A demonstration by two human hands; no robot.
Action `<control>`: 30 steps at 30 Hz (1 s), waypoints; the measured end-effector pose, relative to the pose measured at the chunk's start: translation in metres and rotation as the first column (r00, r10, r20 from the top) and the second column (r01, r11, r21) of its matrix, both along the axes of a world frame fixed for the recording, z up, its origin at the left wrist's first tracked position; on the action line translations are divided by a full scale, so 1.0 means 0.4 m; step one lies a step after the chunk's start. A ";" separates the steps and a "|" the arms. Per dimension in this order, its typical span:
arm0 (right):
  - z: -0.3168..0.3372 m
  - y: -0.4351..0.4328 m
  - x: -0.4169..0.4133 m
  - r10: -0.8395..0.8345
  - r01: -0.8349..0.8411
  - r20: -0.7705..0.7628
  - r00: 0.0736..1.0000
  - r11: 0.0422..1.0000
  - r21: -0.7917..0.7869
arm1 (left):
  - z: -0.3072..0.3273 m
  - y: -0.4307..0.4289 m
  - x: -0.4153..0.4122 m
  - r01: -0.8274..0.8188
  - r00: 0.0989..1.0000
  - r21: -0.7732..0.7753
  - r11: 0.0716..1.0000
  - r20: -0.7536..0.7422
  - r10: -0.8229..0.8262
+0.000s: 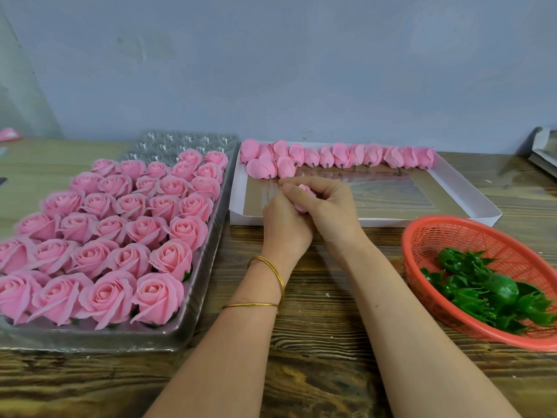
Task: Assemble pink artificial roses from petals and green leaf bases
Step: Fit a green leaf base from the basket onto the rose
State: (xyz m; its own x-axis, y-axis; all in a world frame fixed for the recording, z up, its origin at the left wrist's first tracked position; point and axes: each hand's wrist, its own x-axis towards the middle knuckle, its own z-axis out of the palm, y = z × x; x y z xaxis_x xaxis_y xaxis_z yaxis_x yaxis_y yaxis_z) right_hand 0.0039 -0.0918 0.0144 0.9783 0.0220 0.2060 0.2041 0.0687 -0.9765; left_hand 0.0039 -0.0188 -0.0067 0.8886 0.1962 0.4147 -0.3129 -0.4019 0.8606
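Note:
Both hands meet over the front edge of the white cardboard tray (pixel 470 203). My left hand (pixel 284 224) and my right hand (pixel 324 206) hold one pink rose bud (pixel 303 191) between curled fingers; most of the bud is hidden by them. A row of pink petal buds (pixel 340 156) lies along the tray's far edge. Finished pink roses (pixel 120 227) fill a clear plastic tray (pixel 196 309) on the left. Green leaf bases (pixel 488 291) lie in a red plastic basket (pixel 437 233) at the right.
Everything sits on a wooden table (pixel 316 342) against a grey-blue wall. The clear tray's far cells (pixel 187 140) hold no roses. A grey box corner (pixel 544 152) shows at the far right, and a pink item (pixel 9 134) at the far left.

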 end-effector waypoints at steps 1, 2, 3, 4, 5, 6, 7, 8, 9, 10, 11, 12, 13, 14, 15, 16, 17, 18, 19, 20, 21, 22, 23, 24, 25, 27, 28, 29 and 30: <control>0.001 0.000 -0.001 0.005 -0.005 -0.009 1.000 1.000 0.008 | 0.000 0.000 0.000 0.001 1.000 0.004 1.000 -0.007 -0.001; 0.002 0.000 -0.001 0.015 -0.014 -0.019 1.000 1.000 0.020 | 0.001 0.001 0.000 0.000 1.000 0.005 1.000 -0.012 0.000; 0.002 -0.001 -0.002 0.026 -0.025 -0.029 0.999 0.999 0.033 | 0.001 0.001 0.000 -0.001 1.000 0.003 1.000 -0.015 0.001; 0.003 -0.002 -0.003 0.037 -0.035 -0.040 0.999 0.998 0.045 | 0.001 0.001 0.000 -0.001 1.000 0.001 1.000 -0.018 0.001; 0.003 -0.003 -0.003 0.047 -0.044 -0.051 0.998 0.998 0.052 | 0.001 0.001 0.000 -0.004 1.000 0.002 1.000 -0.021 0.004; 0.003 -0.004 -0.003 0.056 -0.052 -0.062 0.996 0.997 0.056 | 0.001 0.001 0.000 -0.008 1.000 0.004 1.000 -0.024 0.009; 0.003 -0.006 -0.003 0.064 -0.060 -0.072 0.995 0.996 0.059 | 0.000 0.001 0.000 -0.014 1.000 0.008 1.000 -0.027 0.014; 0.004 -0.006 -0.004 0.074 -0.069 -0.081 0.994 0.996 0.063 | 0.000 0.001 -0.001 -0.017 0.999 0.013 1.000 -0.031 0.018; 0.005 -0.007 -0.005 0.084 -0.078 -0.090 0.992 0.995 0.068 | 0.000 0.001 0.000 -0.019 0.999 0.015 1.000 -0.036 0.019; 0.007 -0.007 -0.005 0.096 -0.088 -0.097 0.991 0.993 0.076 | 0.000 0.001 0.000 -0.020 0.999 0.014 1.000 -0.040 0.020; 0.008 -0.008 -0.006 0.107 -0.098 -0.102 0.989 0.992 0.084 | 0.000 0.001 0.001 -0.021 0.999 0.014 1.000 -0.041 0.021; 0.010 -0.009 -0.007 0.117 -0.108 -0.106 0.987 0.990 0.091 | -0.001 0.001 0.000 -0.021 0.999 0.013 1.000 -0.037 0.021; 0.010 -0.010 -0.006 0.126 -0.115 -0.109 0.986 0.989 0.096 | 0.000 0.001 -0.001 -0.018 0.999 0.012 1.000 -0.033 0.018; 0.011 -0.012 -0.006 0.133 -0.123 -0.111 0.985 0.987 0.099 | 0.001 0.001 -0.001 -0.011 1.000 0.011 1.000 -0.029 0.012; 0.010 -0.013 -0.005 0.140 -0.129 -0.111 0.984 0.986 0.101 | 0.003 0.001 -0.002 -0.004 1.000 0.011 1.000 -0.024 0.004; 0.010 -0.014 -0.004 0.148 -0.137 -0.111 0.983 0.985 0.104 | 0.004 0.002 -0.003 0.003 1.000 0.013 1.000 -0.020 -0.003; 0.010 -0.016 -0.003 0.156 -0.145 -0.110 0.982 0.984 0.107 | 0.003 0.002 -0.003 0.008 1.000 0.018 1.000 -0.017 -0.008; 0.010 -0.018 -0.002 0.163 -0.152 -0.110 0.980 0.983 0.107 | 0.003 0.003 -0.002 0.013 1.000 0.026 1.000 -0.018 -0.012; 0.010 -0.021 -0.001 0.168 -0.157 -0.108 0.980 0.982 0.101 | 0.002 0.003 0.001 0.020 1.000 0.036 0.999 -0.023 -0.019; 0.010 -0.023 -0.001 0.174 -0.165 -0.106 0.979 0.982 0.090 | 0.002 0.004 0.001 0.028 0.999 0.049 0.998 -0.028 -0.027; 0.008 -0.025 -0.001 0.179 -0.172 -0.107 0.978 0.982 0.072 | 0.003 0.003 0.003 0.036 0.999 0.067 0.997 -0.036 -0.034; 0.008 -0.028 -0.001 0.186 -0.181 -0.112 0.976 0.982 0.054 | 0.004 0.002 0.003 0.042 0.998 0.087 0.995 -0.044 -0.038; 0.007 -0.029 0.000 0.194 -0.190 -0.119 0.974 0.981 0.045 | 0.005 0.001 0.002 0.047 0.998 0.096 0.994 -0.050 -0.042; 0.007 -0.030 0.000 0.201 -0.196 -0.128 0.971 0.979 0.057 | 0.005 0.001 0.001 0.054 0.997 0.081 0.995 -0.051 -0.050; 0.008 -0.031 0.001 0.210 -0.197 -0.137 0.968 0.975 0.098 | 0.006 0.001 0.000 0.065 0.997 0.035 0.997 -0.047 -0.063; 0.015 -0.033 0.003 0.235 -0.186 -0.155 0.960 0.942 0.278 | 0.003 0.001 0.000 0.104 0.993 -0.091 0.990 -0.050 -0.109; 0.020 -0.036 0.006 0.248 -0.175 -0.159 0.956 0.913 0.369 | 0.001 0.001 0.001 0.126 0.990 -0.131 0.983 -0.054 -0.134; 0.023 -0.041 0.008 0.252 -0.161 -0.165 0.954 0.890 0.427 | 0.000 0.001 0.001 0.149 0.986 -0.153 0.977 -0.055 -0.159; 0.027 -0.044 0.009 0.254 -0.152 -0.170 0.952 0.877 0.455 | 0.000 0.001 0.000 0.173 0.981 -0.170 0.970 -0.055 -0.184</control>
